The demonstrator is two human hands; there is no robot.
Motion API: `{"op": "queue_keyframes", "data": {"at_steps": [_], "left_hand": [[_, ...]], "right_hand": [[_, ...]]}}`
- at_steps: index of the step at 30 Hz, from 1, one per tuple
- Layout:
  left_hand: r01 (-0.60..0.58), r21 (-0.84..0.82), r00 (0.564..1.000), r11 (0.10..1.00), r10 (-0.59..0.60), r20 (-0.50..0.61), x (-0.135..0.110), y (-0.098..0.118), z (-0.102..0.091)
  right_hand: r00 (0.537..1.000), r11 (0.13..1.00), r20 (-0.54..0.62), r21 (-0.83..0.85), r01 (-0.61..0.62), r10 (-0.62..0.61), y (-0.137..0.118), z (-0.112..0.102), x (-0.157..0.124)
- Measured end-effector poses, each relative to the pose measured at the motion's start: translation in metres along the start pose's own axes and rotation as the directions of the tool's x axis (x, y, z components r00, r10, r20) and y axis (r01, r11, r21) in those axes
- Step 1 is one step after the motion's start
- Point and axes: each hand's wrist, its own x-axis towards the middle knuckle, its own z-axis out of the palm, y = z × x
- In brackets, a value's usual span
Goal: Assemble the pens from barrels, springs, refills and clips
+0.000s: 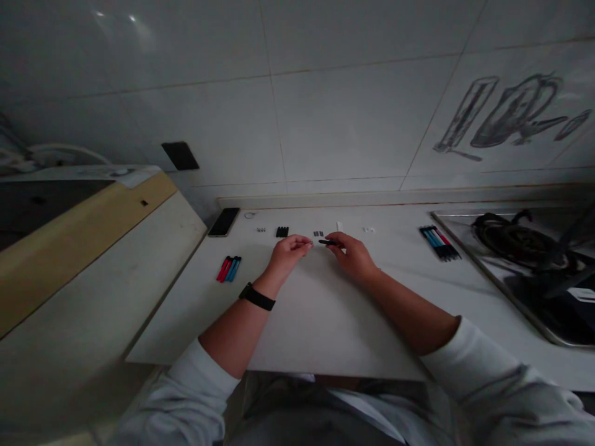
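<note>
My left hand is pinched shut above the white counter, its fingertips on something too small to make out. Just to the right, my right hand grips a slim black pen part whose tip points toward the left fingers. Small black pieces stand in a row behind my left hand. Between the hands, a little farther back, are small dark grey pieces. Red and blue pen barrels lie left of my left wrist. Several pens with coloured and black parts lie side by side at the right.
A phone lies at the back left, near a ring and tiny metallic pieces. Small white pieces sit behind my right hand. A gas stove borders the counter on the right. A tiled wall rises behind.
</note>
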Motion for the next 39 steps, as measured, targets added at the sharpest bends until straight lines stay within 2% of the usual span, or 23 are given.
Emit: {"op": "queue_keyframes", "data": {"at_steps": [3,13,28,32,39], "left_hand": [[-0.015,0.07,0.999,0.997,0.011,0.047,0.001,-0.007,-0.007],[-0.033,0.222,0.995,0.975,0.011,0.097,0.002,-0.016,-0.006],[-0.055,0.276,0.997,0.96,0.039,0.063,-0.001,-0.015,0.0],[-0.09,0.323,0.994,0.942,0.067,0.082,-0.004,-0.011,-0.001],[-0.072,0.362,0.995,0.929,0.043,0.086,-0.005,-0.006,-0.001]], "right_hand": [[0.998,0.999,0.057,-0.028,0.023,-0.021,-0.003,-0.001,-0.008],[0.996,0.994,0.075,-0.097,0.059,-0.051,-0.008,-0.006,-0.011],[0.987,0.987,0.118,-0.111,0.119,-0.106,-0.009,-0.006,-0.011],[0.985,0.976,0.099,-0.154,0.153,-0.139,-0.008,-0.007,-0.011],[0.987,0.973,0.079,-0.176,0.15,-0.138,-0.008,-0.007,-0.011]]}}
